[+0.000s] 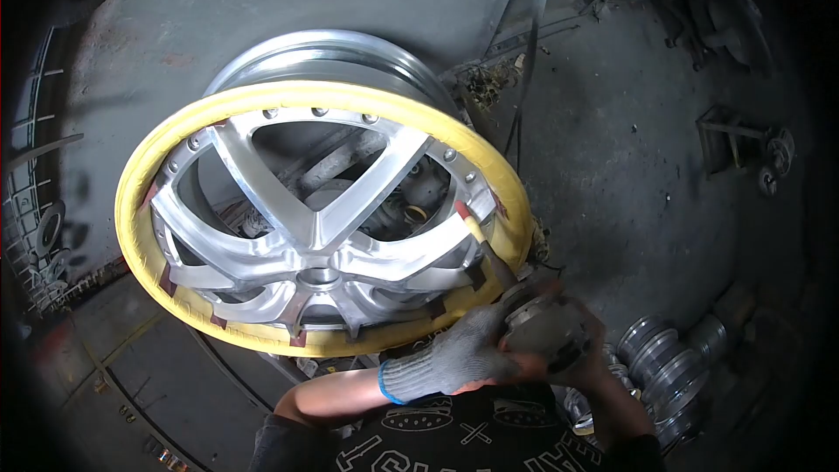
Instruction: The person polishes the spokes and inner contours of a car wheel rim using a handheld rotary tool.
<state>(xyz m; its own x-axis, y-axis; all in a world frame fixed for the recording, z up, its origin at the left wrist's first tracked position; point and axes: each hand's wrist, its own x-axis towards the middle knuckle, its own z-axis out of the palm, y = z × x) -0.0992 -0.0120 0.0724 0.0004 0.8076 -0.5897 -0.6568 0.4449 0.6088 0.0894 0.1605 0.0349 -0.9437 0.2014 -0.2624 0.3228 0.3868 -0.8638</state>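
My left hand (468,351), in a grey knitted glove with a blue cuff, is closed on the near side of a dark tool (546,330) with a round body. From it a narrow arm with a yellow and red tip (468,217) reaches over the right side of a silver alloy wheel (319,227). My right hand (587,343) is wrapped round the tool's other side; its fingers are partly blurred. Yellow tape (131,210) covers the wheel's outer rim, with dark red patches along its inner edge. Whether the tip touches the spoke I cannot tell.
Several silver wheels (669,367) are stacked on the floor at lower right. A metal stand (730,135) stands at far right. A dark hose (527,61) hangs behind the wheel. Wire racking (31,201) runs along the left edge. Machinery (336,162) shows through the spokes.
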